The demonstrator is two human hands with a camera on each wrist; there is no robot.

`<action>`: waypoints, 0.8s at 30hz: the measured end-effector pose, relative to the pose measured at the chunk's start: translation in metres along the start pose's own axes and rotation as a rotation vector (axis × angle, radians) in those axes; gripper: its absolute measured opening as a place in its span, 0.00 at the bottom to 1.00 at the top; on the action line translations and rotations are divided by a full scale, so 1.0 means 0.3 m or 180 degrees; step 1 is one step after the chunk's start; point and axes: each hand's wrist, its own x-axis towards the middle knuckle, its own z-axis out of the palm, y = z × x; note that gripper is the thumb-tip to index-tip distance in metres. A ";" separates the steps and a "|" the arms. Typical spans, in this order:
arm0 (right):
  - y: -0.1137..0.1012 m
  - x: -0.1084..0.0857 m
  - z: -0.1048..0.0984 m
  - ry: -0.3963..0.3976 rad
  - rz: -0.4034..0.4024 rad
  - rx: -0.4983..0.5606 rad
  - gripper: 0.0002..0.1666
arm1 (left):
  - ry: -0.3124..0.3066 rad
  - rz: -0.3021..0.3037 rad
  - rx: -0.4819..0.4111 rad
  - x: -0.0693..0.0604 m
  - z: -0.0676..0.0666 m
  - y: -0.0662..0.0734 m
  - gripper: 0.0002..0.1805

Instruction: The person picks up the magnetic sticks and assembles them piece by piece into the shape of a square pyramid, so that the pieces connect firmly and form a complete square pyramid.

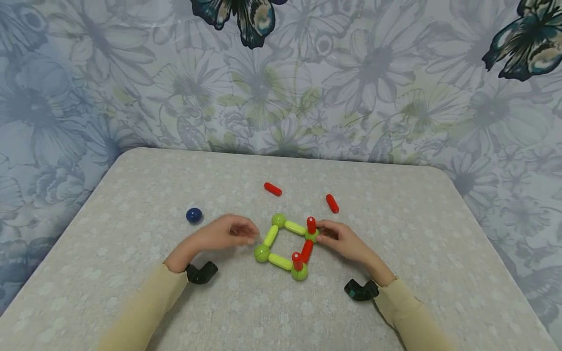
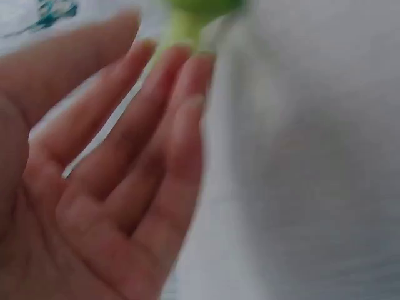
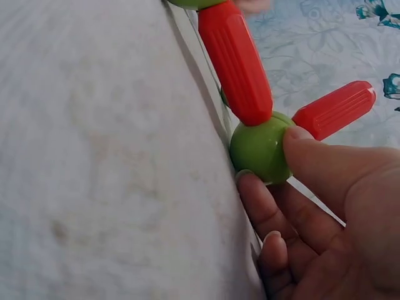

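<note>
A four-sided frame lies on the table, with green balls at its corners (image 1: 262,253), three yellow-green rods (image 1: 279,262) and one red rod (image 1: 307,251) (image 3: 236,62) as sides. Red rods (image 1: 311,224) (image 3: 335,110) stand up from the two right-hand balls. My right hand (image 1: 344,240) (image 3: 337,219) pinches the far right ball (image 3: 261,150) between thumb and fingers. Just left of the frame, my left hand (image 1: 230,232) (image 2: 119,156) holds nothing, its fingers loosely bent near the left ball.
Two loose red rods (image 1: 272,189) lie beyond the frame toward the back of the table (image 1: 145,168). A dark blue ball (image 1: 194,215) sits left of my left hand. A flowered cloth with butterflies hangs behind the table.
</note>
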 end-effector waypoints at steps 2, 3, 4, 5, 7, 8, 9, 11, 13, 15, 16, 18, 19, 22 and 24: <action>0.004 -0.003 0.001 0.0006 -0.0019 0.0030 0.20 | 0.0276 0.0020 0.0086 0.061 -0.048 0.012 0.13; 0.006 -0.005 0.003 0.0019 -0.0017 0.0036 0.20 | 0.0431 0.0006 0.0159 0.099 -0.068 0.013 0.13; 0.009 -0.007 0.005 0.0034 -0.0025 0.0039 0.20 | 0.0545 -0.0018 0.0197 0.138 -0.084 0.012 0.15; 0.010 -0.010 0.007 0.0051 -0.0031 0.0046 0.20 | 0.0625 -0.0051 0.0229 0.177 -0.096 0.005 0.17; 0.014 -0.013 0.013 0.0078 -0.0022 0.0048 0.20 | 0.0669 -0.0147 0.0323 0.249 -0.106 -0.017 0.21; 0.016 -0.015 0.015 0.0079 -0.0017 0.0061 0.20 | 0.0635 -0.0198 0.0420 0.279 -0.107 -0.031 0.22; 0.019 -0.015 0.018 0.0074 -0.0009 0.0069 0.20 | 0.0583 -0.0250 0.0545 0.305 -0.106 -0.043 0.23; 0.022 -0.014 0.021 0.0056 0.0014 0.0102 0.21 | 0.0474 -0.0277 0.0735 0.345 -0.101 -0.067 0.23; 0.023 -0.013 0.022 0.0041 0.0031 0.0117 0.21 | 0.0396 -0.0230 0.0987 0.371 -0.095 -0.080 0.21; 0.017 -0.012 0.022 0.0079 0.0029 0.0074 0.20 | 0.0394 -0.0206 0.1251 0.385 -0.089 -0.085 0.18; 0.012 -0.011 0.022 0.0109 0.0000 0.0057 0.20 | 0.0418 -0.0207 0.1356 0.389 -0.086 -0.086 0.17; -0.013 -0.011 0.020 0.0199 -0.0115 0.0003 0.19 | 0.0503 -0.0246 0.1519 0.389 -0.083 -0.085 0.14; -0.030 -0.011 0.019 0.0247 -0.0175 -0.0024 0.19 | 0.0550 -0.0273 0.1547 0.387 -0.081 -0.086 0.13; -0.084 -0.008 0.016 0.0377 -0.0283 -0.0078 0.17 | 0.0670 -0.0300 0.1472 0.372 -0.079 -0.089 0.12; -0.104 -0.004 0.015 0.0441 -0.0198 -0.0102 0.18 | 0.0742 -0.0311 0.1324 0.358 -0.077 -0.090 0.11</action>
